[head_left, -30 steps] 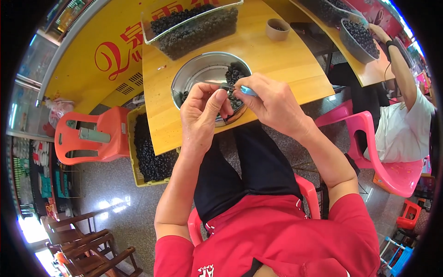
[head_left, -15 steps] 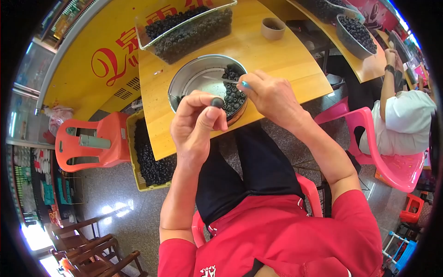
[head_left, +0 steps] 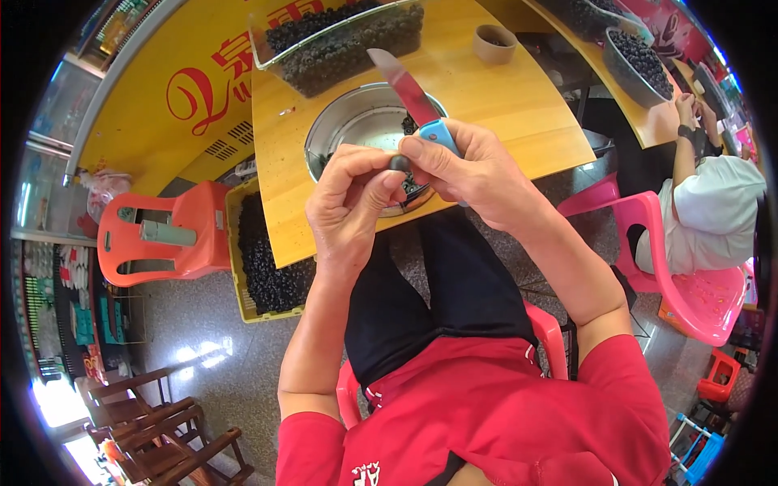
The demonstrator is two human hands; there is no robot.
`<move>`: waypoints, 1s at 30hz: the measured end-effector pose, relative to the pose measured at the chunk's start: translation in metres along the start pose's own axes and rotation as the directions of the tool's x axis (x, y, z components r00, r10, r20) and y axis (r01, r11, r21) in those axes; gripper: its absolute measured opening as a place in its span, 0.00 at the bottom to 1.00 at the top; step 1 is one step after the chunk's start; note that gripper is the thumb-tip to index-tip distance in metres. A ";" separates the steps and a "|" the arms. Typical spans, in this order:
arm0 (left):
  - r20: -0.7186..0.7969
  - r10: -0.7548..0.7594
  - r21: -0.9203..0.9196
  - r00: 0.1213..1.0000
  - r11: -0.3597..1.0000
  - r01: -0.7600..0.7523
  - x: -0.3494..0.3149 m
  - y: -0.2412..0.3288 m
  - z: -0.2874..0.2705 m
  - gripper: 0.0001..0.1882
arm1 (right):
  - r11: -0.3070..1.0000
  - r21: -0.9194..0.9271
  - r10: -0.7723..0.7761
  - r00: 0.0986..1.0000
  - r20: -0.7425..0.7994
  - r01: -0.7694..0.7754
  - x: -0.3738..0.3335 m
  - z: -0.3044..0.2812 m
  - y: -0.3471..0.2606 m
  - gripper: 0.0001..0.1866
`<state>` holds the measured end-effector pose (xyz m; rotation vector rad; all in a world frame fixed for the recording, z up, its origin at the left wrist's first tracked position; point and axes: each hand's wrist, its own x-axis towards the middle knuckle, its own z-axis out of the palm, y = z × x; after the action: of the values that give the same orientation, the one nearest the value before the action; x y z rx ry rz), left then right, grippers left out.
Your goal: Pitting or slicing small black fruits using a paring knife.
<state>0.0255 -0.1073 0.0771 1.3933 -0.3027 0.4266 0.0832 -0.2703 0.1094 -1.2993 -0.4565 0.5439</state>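
My left hand (head_left: 350,188) pinches a small dark round piece (head_left: 399,163) between thumb and fingers, above the near side of a round metal basin (head_left: 312,146). My right hand (head_left: 474,162) grips a folding-style knife (head_left: 433,134) by its blue handle, the blade angled up and away to the left. The right thumb reaches across to the piece, so both hands meet there. Behind my hands, similar dark round pieces (head_left: 410,123) lie in the basin, mostly hidden. What exactly the pieces are I cannot make out.
On the wooden table (head_left: 527,121), a clear bin (head_left: 348,61) of dark pieces stands behind the basin, with a small cup (head_left: 494,49) to its right. A yellow crate (head_left: 237,267) and an orange chair (head_left: 207,231) are at left. Another person (head_left: 717,211) sits at right.
My right hand has turned the knife from over the basin to blade-up and come to the left, its thumb now at the piece in my left hand. The view has shifted slightly.
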 end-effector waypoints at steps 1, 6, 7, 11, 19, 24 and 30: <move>0.006 0.002 -0.016 1.000 1.000 -0.002 0.000 -0.001 0.000 0.08 | 0.999 0.031 0.028 0.999 -0.023 -0.027 0.000 0.002 0.000 0.14; -0.081 -0.170 -0.238 0.982 0.960 0.147 0.006 -0.005 -0.006 0.08 | 1.000 -0.014 -0.020 0.998 -0.062 0.019 0.003 -0.009 0.010 0.14; -0.080 -0.173 -0.238 0.982 0.960 0.150 0.012 -0.003 -0.011 0.08 | 0.998 -0.046 -0.050 0.996 -0.079 0.047 0.002 -0.014 0.011 0.14; -0.099 -0.375 -0.468 0.922 0.835 0.289 0.042 0.005 -0.035 0.07 | 0.997 -0.082 -0.024 0.986 -0.164 0.011 -0.005 -0.037 0.011 0.13; 0.211 -0.418 0.949 0.884 0.304 -0.083 0.092 -0.008 -0.055 0.07 | 0.996 -0.091 -0.021 0.982 -0.186 0.004 -0.009 -0.052 0.021 0.13; 0.238 -0.735 0.671 0.635 -0.348 -0.655 0.100 -0.029 -0.045 0.06 | 0.993 -0.109 -0.068 0.985 -0.158 0.051 -0.008 -0.053 0.027 0.13; 0.272 -0.790 0.622 0.549 -0.290 -0.727 0.109 -0.040 -0.047 0.06 | 0.991 -0.123 -0.077 0.983 -0.164 0.057 -0.008 -0.059 0.032 0.13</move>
<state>0.1385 -0.0538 0.0831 3.6042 -0.8425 -0.5944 0.1086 -0.3149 0.0658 -1.4253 -0.3946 0.3512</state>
